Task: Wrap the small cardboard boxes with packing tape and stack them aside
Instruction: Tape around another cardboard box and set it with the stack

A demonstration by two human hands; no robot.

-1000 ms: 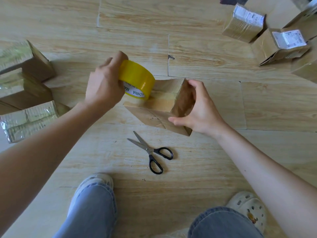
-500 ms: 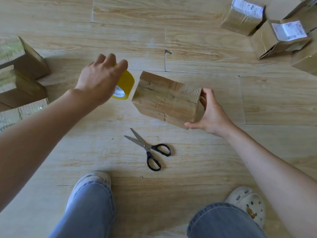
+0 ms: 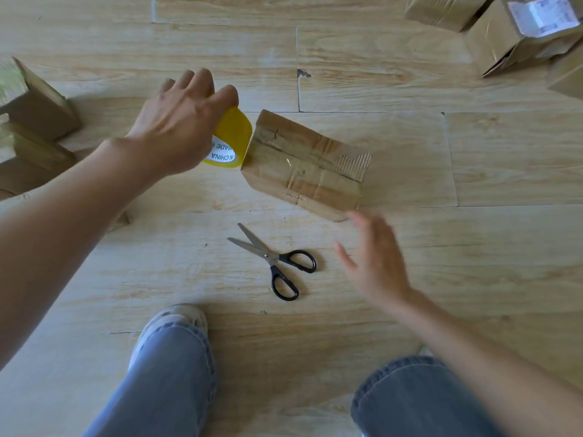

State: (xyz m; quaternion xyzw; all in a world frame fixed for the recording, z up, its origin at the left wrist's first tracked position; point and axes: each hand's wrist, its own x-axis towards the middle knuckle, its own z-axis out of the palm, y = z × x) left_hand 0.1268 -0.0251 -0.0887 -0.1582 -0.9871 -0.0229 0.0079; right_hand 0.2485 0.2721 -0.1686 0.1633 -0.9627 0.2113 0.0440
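Cardboard box lies on the floor at centre, partly taped; tape roll is gripped by the left hand, fingers curled over it, its edge against the box's left end; right hand is spread and empty beside the box's near-right corner, blurred, contact not determinable; scissors lie nearer; judged: the box should be steadied by the right hand, tape kept taut and pressed flat over the torn right end

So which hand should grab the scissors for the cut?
Right, probably. The right hand is open, empty and close to the scissors, whose handles face it; the left hand grips the yellow tape roll against the cardboard box.
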